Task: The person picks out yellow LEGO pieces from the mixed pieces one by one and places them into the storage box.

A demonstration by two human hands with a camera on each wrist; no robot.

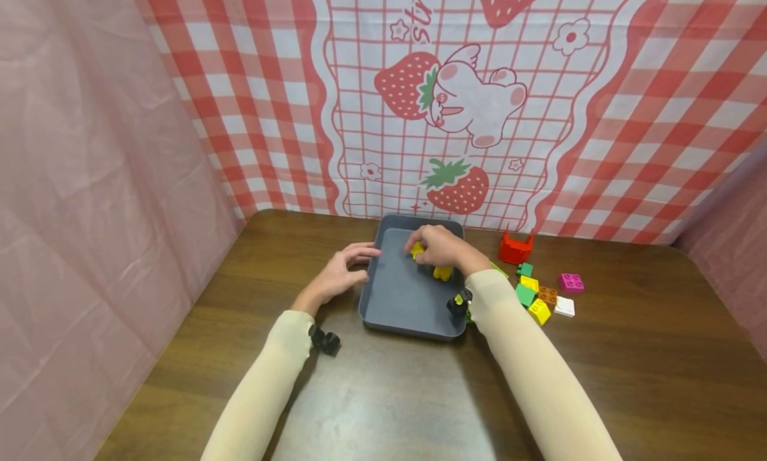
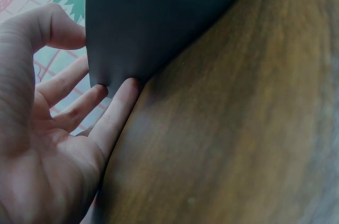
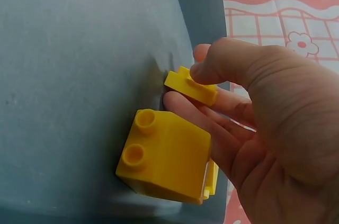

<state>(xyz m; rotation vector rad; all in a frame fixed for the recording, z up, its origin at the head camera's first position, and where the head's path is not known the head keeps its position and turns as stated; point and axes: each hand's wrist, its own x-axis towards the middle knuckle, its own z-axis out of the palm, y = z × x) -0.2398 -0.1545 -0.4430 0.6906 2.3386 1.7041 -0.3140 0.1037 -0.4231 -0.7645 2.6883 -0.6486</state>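
A dark grey tray [image 1: 401, 308] lies on the wooden table. My left hand [image 1: 339, 274] is at its left side, with extended fingertips touching the outer wall and the thumb [image 2: 66, 30] up at the rim. Over the tray's far part, my right hand [image 1: 442, 246] pinches a small yellow toy brick [image 3: 192, 87] between thumb and fingers. Beside that hand, inside the tray, a sloped yellow toy brick [image 3: 167, 155] with studs sits close to the palm. Part of another yellow piece [image 3: 211, 177] shows behind it.
Right of the tray lie several loose toy bricks, among them a green one [image 1: 525, 294], a brown one [image 1: 548, 295], a magenta one [image 1: 572, 282] and a white piece [image 1: 564, 306]. A red castle-shaped piece [image 1: 516, 249] stands farther back, near the checked cloth [image 1: 263, 114].
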